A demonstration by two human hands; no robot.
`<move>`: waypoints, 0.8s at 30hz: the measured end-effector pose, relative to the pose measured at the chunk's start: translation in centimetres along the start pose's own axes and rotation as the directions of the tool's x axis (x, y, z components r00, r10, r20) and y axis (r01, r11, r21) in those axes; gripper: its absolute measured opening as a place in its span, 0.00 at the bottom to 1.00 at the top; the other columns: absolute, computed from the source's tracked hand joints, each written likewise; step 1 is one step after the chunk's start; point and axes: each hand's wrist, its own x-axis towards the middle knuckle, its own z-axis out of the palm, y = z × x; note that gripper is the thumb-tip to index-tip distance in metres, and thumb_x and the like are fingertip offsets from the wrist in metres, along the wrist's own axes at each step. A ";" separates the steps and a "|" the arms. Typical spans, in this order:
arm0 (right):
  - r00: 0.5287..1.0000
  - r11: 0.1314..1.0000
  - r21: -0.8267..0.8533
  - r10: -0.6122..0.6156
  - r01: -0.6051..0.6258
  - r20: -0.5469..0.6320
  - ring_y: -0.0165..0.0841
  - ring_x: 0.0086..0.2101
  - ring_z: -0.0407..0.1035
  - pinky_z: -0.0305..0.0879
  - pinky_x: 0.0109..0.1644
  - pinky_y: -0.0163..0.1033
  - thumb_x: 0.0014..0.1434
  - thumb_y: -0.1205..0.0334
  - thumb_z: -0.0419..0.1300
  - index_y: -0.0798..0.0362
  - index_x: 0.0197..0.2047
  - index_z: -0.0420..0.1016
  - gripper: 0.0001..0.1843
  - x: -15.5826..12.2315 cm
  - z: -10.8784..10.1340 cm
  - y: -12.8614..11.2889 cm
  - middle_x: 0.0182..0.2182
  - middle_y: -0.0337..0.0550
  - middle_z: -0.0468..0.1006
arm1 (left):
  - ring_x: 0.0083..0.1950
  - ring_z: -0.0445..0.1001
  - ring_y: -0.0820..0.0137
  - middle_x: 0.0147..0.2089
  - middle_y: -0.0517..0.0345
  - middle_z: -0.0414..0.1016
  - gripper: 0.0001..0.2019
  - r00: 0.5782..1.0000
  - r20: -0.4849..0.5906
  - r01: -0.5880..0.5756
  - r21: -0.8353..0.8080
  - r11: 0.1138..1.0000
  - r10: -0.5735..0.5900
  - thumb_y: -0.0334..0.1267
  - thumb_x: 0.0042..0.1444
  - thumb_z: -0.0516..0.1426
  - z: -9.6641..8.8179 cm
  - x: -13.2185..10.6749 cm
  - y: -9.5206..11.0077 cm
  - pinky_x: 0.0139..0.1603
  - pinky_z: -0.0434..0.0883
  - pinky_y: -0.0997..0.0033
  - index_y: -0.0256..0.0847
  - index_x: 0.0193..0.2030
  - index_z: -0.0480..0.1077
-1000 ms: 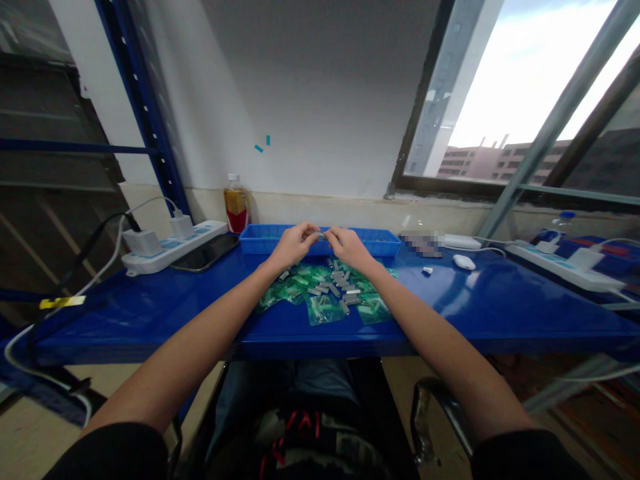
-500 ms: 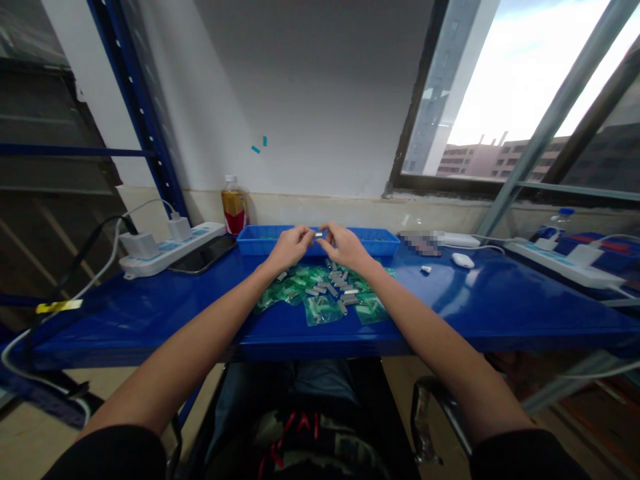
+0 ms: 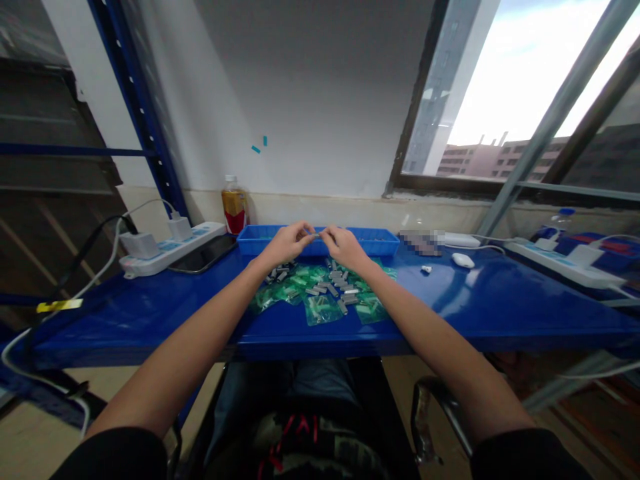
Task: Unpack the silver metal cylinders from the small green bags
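Observation:
My left hand [image 3: 285, 245] and my right hand [image 3: 343, 245] meet fingertip to fingertip above the blue table [image 3: 150, 307], both pinched on one small grey metal piece [image 3: 316, 235]. They hover just in front of a shallow blue tray [image 3: 380, 243]. Below them lies a pile of several small grey metal pieces [image 3: 337, 287] on top of green transparent bags [image 3: 320, 310].
A white power strip with chargers [image 3: 165, 248] and a dark phone [image 3: 203, 255] lie at the left, beside a drink bottle [image 3: 235, 212]. At the right are a white mouse [image 3: 463, 260], another power strip [image 3: 565, 263] and cables. A blue rack post [image 3: 135, 107] rises at the left.
Both hands have stayed together over the pile, shifting only slightly; the fingertips have closed in on the small piece between them.

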 end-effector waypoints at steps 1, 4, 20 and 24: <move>1.000 1.000 0.020 -0.004 0.004 -0.005 0.31 0.31 0.68 0.58 0.37 0.33 0.65 0.57 0.48 0.55 0.40 0.70 0.13 0.0 0.1 0.0 0.29 0.43 0.76 | 0.32 0.72 0.69 0.32 0.54 0.75 0.11 1.000 -0.001 0.000 -0.007 1.000 0.000 0.43 0.57 0.52 0.0 0.1 -0.2 0.35 0.68 0.70 0.38 0.39 0.69; 1.000 0.998 0.064 -0.020 0.021 -0.008 0.30 0.27 0.67 0.59 0.36 0.33 0.62 0.57 0.53 0.57 0.47 0.68 0.14 0.0 0.4 0.0 0.26 0.39 0.74 | 0.35 0.73 0.68 0.33 0.54 0.76 0.12 1.000 0.009 0.005 -0.020 1.000 -0.005 0.44 0.59 0.50 -0.1 0.2 -0.4 0.37 0.69 0.70 0.38 0.37 0.69; 0.961 0.974 0.035 0.228 -0.226 -0.158 0.31 0.29 0.67 0.60 0.36 0.35 0.55 0.60 0.61 0.58 0.33 0.79 0.09 0.5 -0.8 6.8 0.26 0.43 0.77 | 0.43 0.75 0.64 0.44 0.55 0.78 0.16 0.890 0.333 0.069 0.575 0.816 -0.310 0.43 0.50 0.55 -2.0 -0.5 -2.4 0.42 0.68 0.71 0.46 0.46 0.74; 0.970 0.986 -0.017 0.161 -0.167 -0.185 0.33 0.33 0.68 0.62 0.42 0.38 0.55 0.64 0.60 0.57 0.35 0.80 0.08 0.6 -0.2 7.5 0.30 0.46 0.76 | 0.44 0.75 0.63 0.47 0.55 0.78 0.20 0.828 0.398 0.058 0.639 0.767 -0.394 0.49 0.49 0.57 -2.2 -0.5 -1.9 0.41 0.69 0.70 0.47 0.48 0.73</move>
